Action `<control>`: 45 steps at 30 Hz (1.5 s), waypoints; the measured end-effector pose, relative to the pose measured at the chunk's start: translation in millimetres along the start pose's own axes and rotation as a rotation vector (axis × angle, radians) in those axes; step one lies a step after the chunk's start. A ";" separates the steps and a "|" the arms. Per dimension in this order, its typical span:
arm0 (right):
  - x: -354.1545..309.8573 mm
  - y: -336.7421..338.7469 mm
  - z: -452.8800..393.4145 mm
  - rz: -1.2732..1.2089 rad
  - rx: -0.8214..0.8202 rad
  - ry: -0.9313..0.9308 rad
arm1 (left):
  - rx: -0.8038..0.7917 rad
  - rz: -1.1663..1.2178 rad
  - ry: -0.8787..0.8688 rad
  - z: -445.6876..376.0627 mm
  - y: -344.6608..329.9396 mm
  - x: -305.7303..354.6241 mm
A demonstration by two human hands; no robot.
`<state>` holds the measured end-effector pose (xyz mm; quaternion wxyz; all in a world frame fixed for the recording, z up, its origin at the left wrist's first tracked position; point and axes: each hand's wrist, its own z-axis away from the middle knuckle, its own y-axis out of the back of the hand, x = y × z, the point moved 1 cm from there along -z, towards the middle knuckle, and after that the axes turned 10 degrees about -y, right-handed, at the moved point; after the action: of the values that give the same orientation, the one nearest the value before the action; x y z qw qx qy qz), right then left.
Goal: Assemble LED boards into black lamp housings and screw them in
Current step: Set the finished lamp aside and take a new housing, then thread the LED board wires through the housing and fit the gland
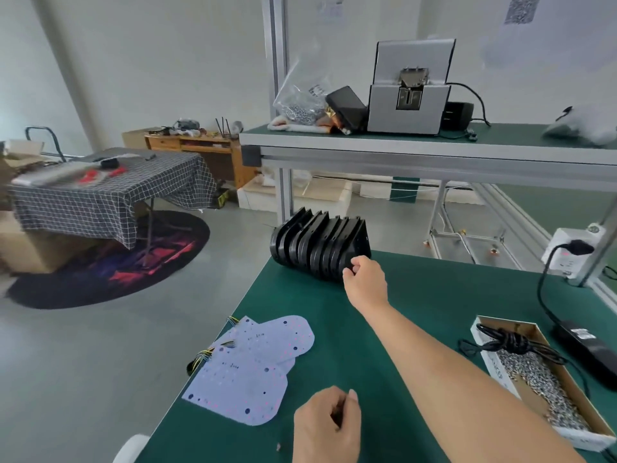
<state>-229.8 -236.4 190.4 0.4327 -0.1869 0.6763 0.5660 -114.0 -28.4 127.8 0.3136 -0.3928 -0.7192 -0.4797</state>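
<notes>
Head view: the right hand [364,279] reaches to the row of black lamp housings [320,243] at the far left corner of the green table [417,312]. Its fingers curl on the edge of the nearest housing — it looks like a pinch, though the fingertips are partly hidden. The left hand [327,426] sits low and near, fingers curled in, holding nothing that shows. The LED boards [253,365] lie flat near the table's left edge, with thin wires [203,355] at one end. The housings look hard and light, and probably smooth — best held by the rim. The boards look thin, so they are likely best lifted by their edges.
</notes>
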 end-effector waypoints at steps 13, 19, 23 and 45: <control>12.1 -18.9 -24.9 0.073 0.047 0.085 | 0.019 0.029 -0.054 -0.5 -2.9 -5.0; 26.7 -1.9 -19.6 0.112 0.088 0.137 | 0.036 0.033 -0.059 -0.1 -5.7 -6.5; 36.2 13.8 -8.6 0.143 0.099 0.159 | 0.031 0.052 -0.038 0.6 -5.1 -4.9; 92.4 94.0 242.2 0.934 0.052 0.659 | -0.052 0.043 -0.030 8.1 3.5 5.3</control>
<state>-260.5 37.4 177.2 -0.0923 -0.0241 0.8002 0.5921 -114.2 -18.6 131.0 0.3029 -0.4233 -0.7026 -0.4853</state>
